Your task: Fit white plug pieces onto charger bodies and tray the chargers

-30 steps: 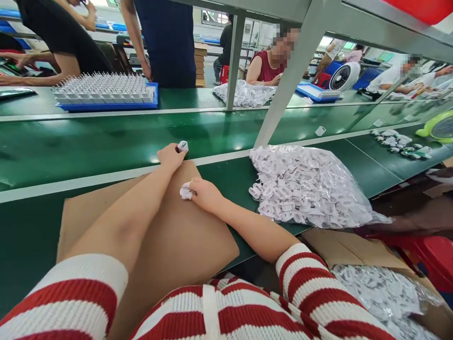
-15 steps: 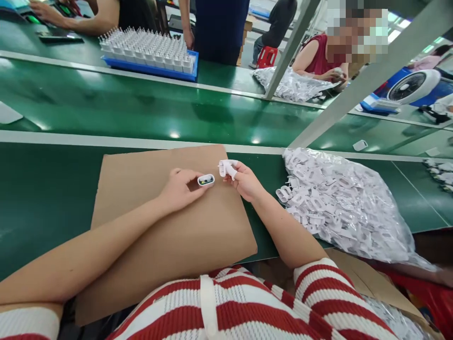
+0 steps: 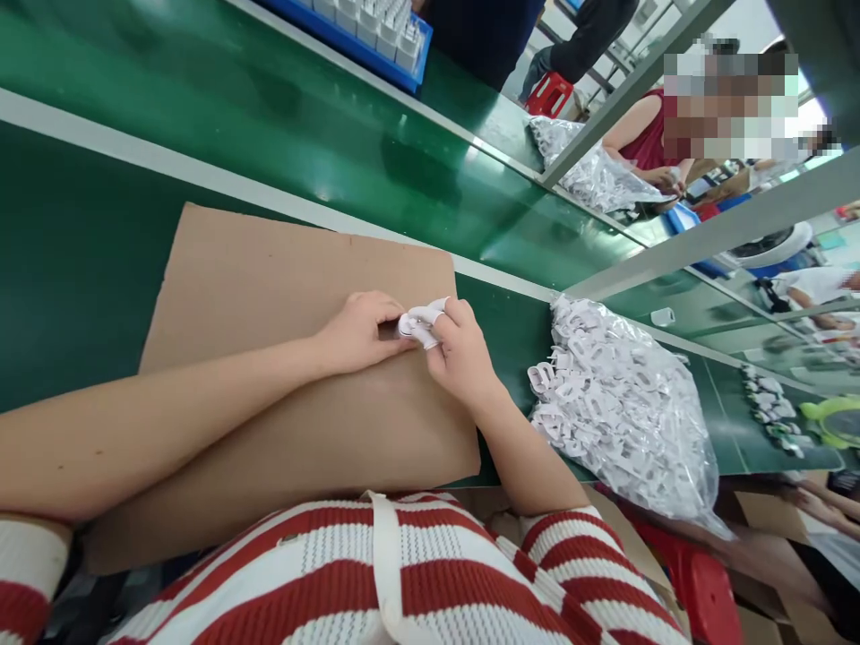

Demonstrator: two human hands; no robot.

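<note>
Green bench (image 3: 67,269) in foreground, bordered by pale strip (image 3: 134,154). Beyond: glossy green belt (image 3: 215,112), light glinting off it, then far bench (image 3: 463,100). Grey thin post (image 3: 630,94) and thicker beam (image 3: 726,226) slant across at right. Red stool (image 3: 549,94) behind far bench; near stool (image 3: 709,591), also red, lower right. White fan (image 3: 783,253) partly behind beam. Glare at upper right, source unclear.

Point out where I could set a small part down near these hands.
Cardboard lies bare beyond the left forearm and between it and the striped shirt; the green bench is bare left of the cardboard. It's crowded rightward: left hand, right hand, white pieces, then the bag of parts.
</note>
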